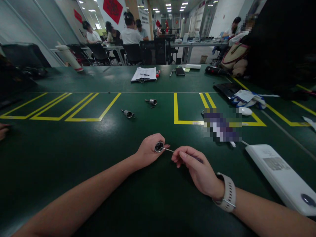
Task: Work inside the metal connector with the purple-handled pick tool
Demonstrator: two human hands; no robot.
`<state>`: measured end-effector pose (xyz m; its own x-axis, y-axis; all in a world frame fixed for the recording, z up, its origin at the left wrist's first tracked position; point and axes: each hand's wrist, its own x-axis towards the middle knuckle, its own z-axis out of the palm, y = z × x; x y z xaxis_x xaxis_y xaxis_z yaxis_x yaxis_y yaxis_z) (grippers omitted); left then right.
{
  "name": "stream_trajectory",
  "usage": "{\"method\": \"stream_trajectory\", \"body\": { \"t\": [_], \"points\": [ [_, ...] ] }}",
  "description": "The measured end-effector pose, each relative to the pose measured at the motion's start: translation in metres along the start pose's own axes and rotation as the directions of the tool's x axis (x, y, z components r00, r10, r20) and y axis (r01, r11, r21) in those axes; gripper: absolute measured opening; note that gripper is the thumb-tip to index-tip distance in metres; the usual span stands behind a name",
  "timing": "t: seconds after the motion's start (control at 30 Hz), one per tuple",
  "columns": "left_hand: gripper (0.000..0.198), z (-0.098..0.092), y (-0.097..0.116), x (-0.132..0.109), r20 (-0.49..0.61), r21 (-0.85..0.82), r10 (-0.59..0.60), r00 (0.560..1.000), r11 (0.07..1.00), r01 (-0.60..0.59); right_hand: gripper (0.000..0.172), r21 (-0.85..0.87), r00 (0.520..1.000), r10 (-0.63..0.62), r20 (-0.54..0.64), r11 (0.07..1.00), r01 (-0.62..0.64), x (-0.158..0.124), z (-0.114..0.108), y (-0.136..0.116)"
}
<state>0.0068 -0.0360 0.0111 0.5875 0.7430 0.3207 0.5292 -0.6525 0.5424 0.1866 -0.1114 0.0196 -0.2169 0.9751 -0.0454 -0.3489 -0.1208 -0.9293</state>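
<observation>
My left hand (149,148) is closed around a cylindrical metal part (156,150), whose open round end faces me. From the right, the thin shaft of a screwdriver (168,150) reaches into that opening. The fingers of my right hand (194,164) are wrapped round its dark handle, which is mostly hidden. Whether the tip touches anything inside cannot be made out. Beyond my left hand, two similar metal parts lie on the green table: a nearer one (128,114) and a farther one (152,102).
Yellow tape outlines (176,110) mark the table. At right are a white power bank-like device (276,174), a white mouse (244,111) and gloves (248,98). A clipboard (144,74) and phone (180,71) lie farther back. Another person's hand (3,131) shows at left.
</observation>
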Motion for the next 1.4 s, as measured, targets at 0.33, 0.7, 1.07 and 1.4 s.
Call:
{"method": "stream_trajectory", "body": {
  "t": [0.33, 0.7, 1.07, 1.4],
  "points": [
    [0.02, -0.0018, 0.0027, -0.0002, 0.073, 0.025, 0.056, 0.996, 0.998, -0.058, 0.017, 0.088, 0.997, 0.076, 0.003, 0.993, -0.076, 0.0028, -0.003, -0.0009],
    [0.017, -0.0056, 0.0015, 0.0019, 0.182, -0.005, 0.06, 0.982, 0.998, -0.06, 0.018, 0.078, 0.996, 0.084, -0.013, 0.994, -0.083, 0.0027, -0.0026, -0.0022],
    [0.011, -0.0031, -0.0035, 0.0032, 0.202, 0.151, 0.019, 0.979, 0.987, -0.051, 0.022, -0.096, 0.999, -0.04, -0.02, 0.995, 0.038, 0.0012, -0.0072, -0.0002],
    [0.006, -0.0041, 0.0001, 0.0019, 0.204, 0.16, 0.039, 0.978, 0.985, -0.072, 0.018, -0.497, 0.971, -0.216, 0.106, 0.834, 0.24, -0.0041, 0.001, -0.0073]
  ]
}}
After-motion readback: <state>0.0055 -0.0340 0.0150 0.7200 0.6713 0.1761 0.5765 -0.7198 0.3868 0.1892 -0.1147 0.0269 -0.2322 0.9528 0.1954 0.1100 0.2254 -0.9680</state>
